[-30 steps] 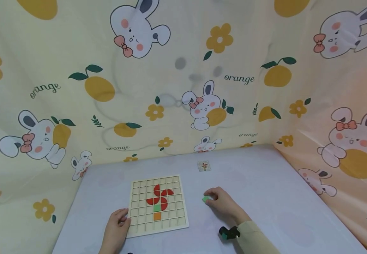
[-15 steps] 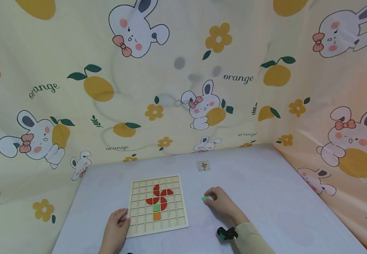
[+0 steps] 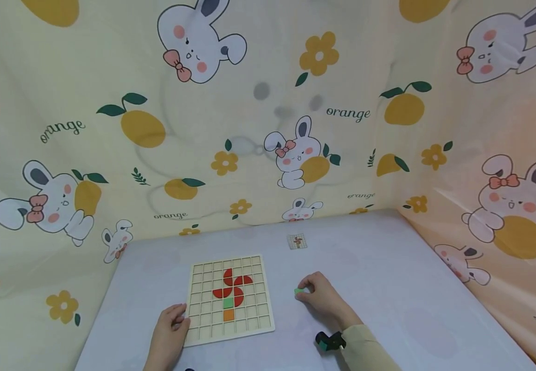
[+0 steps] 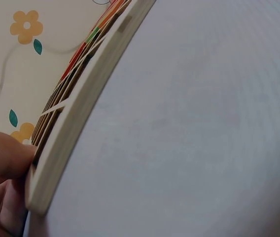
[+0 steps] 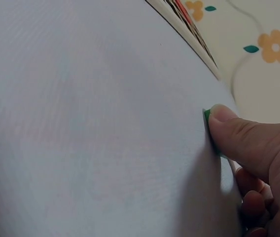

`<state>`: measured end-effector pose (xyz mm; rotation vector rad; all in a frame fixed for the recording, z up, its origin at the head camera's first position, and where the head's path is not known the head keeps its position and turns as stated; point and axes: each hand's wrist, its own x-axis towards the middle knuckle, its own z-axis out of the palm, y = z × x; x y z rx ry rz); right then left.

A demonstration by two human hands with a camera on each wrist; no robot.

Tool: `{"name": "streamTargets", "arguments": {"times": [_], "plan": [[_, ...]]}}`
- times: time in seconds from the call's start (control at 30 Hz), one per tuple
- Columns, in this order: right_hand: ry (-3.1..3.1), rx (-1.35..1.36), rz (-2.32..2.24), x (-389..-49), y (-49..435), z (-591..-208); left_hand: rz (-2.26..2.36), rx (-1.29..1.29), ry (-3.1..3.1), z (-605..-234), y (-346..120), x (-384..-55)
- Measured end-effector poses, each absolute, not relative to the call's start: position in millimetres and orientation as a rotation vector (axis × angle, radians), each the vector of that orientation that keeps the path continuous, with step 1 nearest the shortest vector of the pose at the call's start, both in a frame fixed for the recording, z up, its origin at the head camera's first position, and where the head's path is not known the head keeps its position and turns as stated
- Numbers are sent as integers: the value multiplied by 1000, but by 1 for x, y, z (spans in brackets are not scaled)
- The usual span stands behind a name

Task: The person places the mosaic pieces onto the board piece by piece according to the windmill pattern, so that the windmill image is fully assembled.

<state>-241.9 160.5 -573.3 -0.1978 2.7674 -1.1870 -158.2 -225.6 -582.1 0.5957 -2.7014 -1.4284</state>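
In the head view, a cream grid board [image 3: 249, 325] lies on the table. Red quarter-round tiles form a pinwheel [image 3: 238, 296] on it, with a green square tile [image 3: 228, 303] and an orange square tile [image 3: 228, 315] below. My left hand [image 3: 168, 332] holds the board's left edge near the front corner; the left wrist view has the thumb [image 4: 12, 157] at the rim, other fingers lower down. Right of the board, my right hand [image 3: 324, 297] pinches another green tile [image 3: 299, 291] between thumb and fingers, close over the table. The right wrist view shows only that tile's green edge [image 5: 207, 114] beside the thumb.
A small card [image 3: 297, 241] with a printed pinwheel pattern lies behind the board toward the back. A black wrist device [image 3: 330, 341] sits by the right sleeve. Patterned cloth [image 3: 254, 170] with rabbits and oranges hangs behind and beside the table [image 3: 379, 268].
The green tile in my right hand has turned slightly between the fingers. My left hand stays at the board's edge, and the tiles on the board have not moved.
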Motion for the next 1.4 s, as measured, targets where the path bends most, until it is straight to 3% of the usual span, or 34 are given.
{"name": "streamTargets", "arguments": {"times": [0.8,1.17,1.4], "plan": [[2773,-107,-1335,-233,158,-576,-1404,622,-2714,-583,-225,-158],[2681,-150,-1436,-224,120,-560,-1409,631,-2711,-583,-224,-160],[2599,-316,-1453,-208,77,-550,-1414,602,-2704,-583,-226,-159]]}}
